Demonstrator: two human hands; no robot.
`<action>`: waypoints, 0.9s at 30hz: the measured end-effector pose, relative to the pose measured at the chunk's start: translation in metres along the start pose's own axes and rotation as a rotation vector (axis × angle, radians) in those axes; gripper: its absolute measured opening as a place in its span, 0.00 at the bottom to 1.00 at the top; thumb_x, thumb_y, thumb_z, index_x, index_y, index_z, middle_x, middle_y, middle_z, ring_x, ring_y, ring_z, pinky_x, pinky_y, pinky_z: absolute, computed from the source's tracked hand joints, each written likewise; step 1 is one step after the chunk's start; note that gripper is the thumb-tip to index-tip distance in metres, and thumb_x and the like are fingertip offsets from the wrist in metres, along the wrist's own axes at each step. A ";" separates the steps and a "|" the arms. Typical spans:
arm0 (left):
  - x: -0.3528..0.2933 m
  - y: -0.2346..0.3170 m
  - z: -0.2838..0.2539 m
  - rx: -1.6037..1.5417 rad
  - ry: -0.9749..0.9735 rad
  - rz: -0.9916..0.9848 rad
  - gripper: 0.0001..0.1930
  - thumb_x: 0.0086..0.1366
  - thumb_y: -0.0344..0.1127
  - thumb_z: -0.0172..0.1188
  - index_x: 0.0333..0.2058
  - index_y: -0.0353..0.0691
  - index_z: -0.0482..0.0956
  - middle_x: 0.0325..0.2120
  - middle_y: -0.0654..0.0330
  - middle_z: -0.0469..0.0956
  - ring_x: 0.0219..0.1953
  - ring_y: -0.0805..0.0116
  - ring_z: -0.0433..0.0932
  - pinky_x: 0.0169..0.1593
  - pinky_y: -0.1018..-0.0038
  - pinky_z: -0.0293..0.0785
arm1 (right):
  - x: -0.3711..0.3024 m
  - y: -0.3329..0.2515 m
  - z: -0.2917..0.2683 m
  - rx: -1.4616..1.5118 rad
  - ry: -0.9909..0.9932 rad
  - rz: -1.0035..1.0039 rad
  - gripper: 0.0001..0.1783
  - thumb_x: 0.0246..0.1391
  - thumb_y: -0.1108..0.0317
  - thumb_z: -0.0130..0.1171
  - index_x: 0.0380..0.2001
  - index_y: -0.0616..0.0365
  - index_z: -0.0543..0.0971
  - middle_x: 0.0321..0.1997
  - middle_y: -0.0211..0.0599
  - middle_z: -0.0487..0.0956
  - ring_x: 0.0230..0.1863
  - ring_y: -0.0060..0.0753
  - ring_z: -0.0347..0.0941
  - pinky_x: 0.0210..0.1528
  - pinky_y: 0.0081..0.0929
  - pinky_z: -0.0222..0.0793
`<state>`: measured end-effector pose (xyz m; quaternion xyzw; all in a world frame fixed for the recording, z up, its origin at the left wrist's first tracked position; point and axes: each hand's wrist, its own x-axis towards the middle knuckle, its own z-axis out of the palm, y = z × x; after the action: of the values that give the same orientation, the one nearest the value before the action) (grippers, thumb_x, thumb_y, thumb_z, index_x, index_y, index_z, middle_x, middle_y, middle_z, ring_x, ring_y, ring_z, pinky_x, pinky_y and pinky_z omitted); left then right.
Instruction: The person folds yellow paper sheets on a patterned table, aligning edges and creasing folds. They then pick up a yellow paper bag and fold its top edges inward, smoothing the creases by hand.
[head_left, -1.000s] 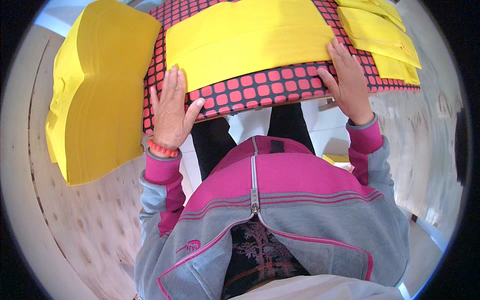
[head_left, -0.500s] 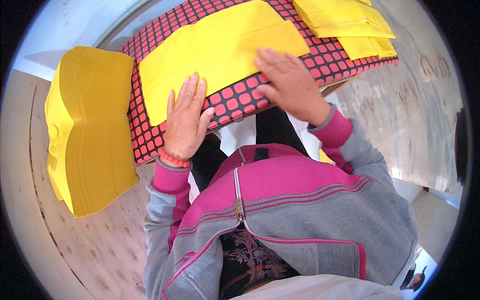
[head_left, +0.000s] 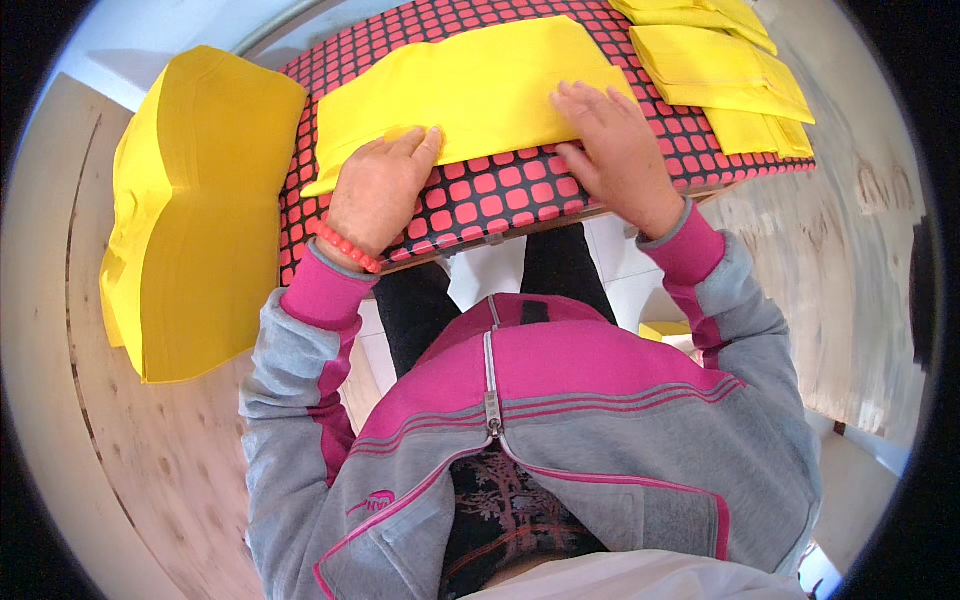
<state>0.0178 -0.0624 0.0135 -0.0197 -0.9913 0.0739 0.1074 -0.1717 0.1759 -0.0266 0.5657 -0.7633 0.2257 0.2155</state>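
Lying across the upper centre of the frame, on a red-and-black patterned table cover (head_left: pixel 485 184): a flat yellow cloth (head_left: pixel 460 90). At its lower edge, left hand (head_left: pixel 378 192), fingers curled, cannot tell whether pinching; right hand (head_left: pixel 622 158), fingers loosely spread. Probably light, soft, unbreakable; best gripped at both lower corners.

- A cloth (head_left: pixel 470 90) lies midway along the tabletop (head_left: pixel 490 195).
- A stack (head_left: pixel 215 215) sits left of the cloth.
- Folded pieces (head_left: pixel 715 70) lie right of it, on the tabletop.
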 end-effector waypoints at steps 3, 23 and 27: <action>-0.007 -0.017 0.007 -0.053 0.099 0.020 0.22 0.61 0.26 0.55 0.56 0.40 0.77 0.52 0.55 0.82 0.51 0.56 0.82 0.59 0.57 0.75 | 0.005 0.021 -0.004 -0.153 0.074 -0.014 0.18 0.51 0.72 0.58 0.48 0.57 0.77 0.49 0.42 0.79 0.52 0.48 0.76 0.58 0.43 0.70; -0.061 0.078 -0.007 -2.239 -0.136 -0.805 0.28 0.76 0.55 0.49 0.60 0.37 0.72 0.51 0.52 0.82 0.50 0.64 0.83 0.54 0.69 0.80 | -0.017 -0.116 -0.046 0.087 0.004 -0.089 0.06 0.49 0.66 0.57 0.32 0.51 0.75 0.27 0.35 0.70 0.30 0.40 0.74 0.34 0.39 0.68; -0.058 0.080 -0.001 -2.203 0.038 -0.889 0.22 0.75 0.43 0.52 0.60 0.34 0.71 0.54 0.52 0.79 0.54 0.62 0.80 0.58 0.65 0.77 | -0.013 -0.146 -0.038 0.159 -0.021 -0.220 0.07 0.50 0.65 0.57 0.33 0.52 0.76 0.29 0.36 0.72 0.33 0.41 0.75 0.39 0.38 0.71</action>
<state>0.0766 0.0134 -0.0099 0.2434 -0.4391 -0.8625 0.0638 -0.0250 0.1706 0.0117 0.6637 -0.6785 0.2544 0.1853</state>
